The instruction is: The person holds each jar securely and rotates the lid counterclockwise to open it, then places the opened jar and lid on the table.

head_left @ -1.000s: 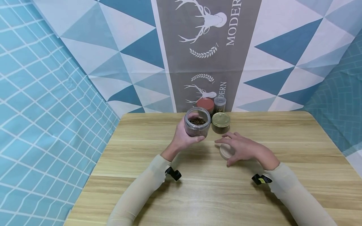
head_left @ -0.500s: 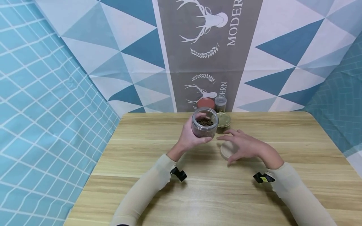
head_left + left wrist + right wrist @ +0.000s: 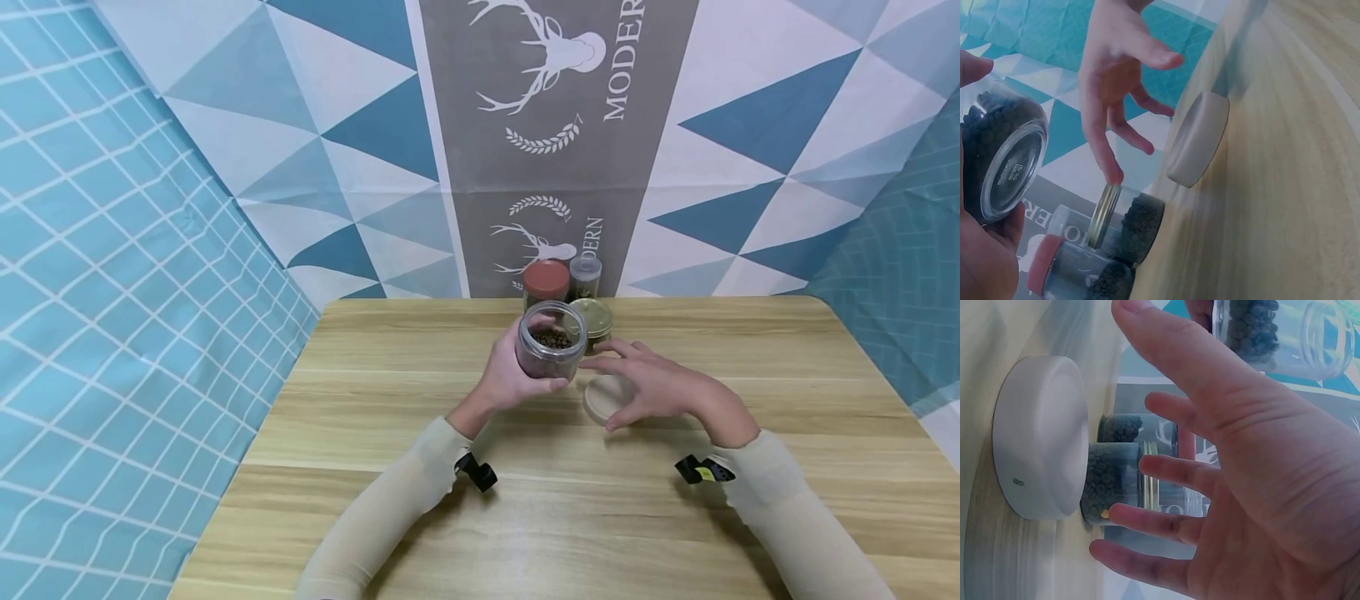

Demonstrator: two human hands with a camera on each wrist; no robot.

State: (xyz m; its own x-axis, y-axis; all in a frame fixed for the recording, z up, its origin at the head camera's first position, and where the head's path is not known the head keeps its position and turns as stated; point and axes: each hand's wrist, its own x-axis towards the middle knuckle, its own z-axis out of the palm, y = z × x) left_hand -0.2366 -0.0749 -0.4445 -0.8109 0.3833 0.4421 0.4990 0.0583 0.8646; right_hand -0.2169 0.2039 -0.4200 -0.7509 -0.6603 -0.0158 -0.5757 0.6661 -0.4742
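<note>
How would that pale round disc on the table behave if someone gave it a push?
The pale round disc would probably slide rather than tip, since it lies flat and low on the table. Its thick, evenly shaped side suggests it is stiff, not floppy. Its round outline might let it roll if stood on edge.

in the head view, the grey wall panel [image 3: 510, 179] carries the word "modern" [image 3: 624, 60] in white capitals, set sideways beside a white stag's head [image 3: 573, 52]. below it the word repeats in smaller capitals, with only the letters "dern" [image 3: 593, 237] clear above the small clear-lidded jar [image 3: 585, 275]. the mark moulded into the base of the held clear jar [image 3: 1015, 175] and anything on the yellow label [image 3: 707, 474] at the right wrist are too small to read.
</note>
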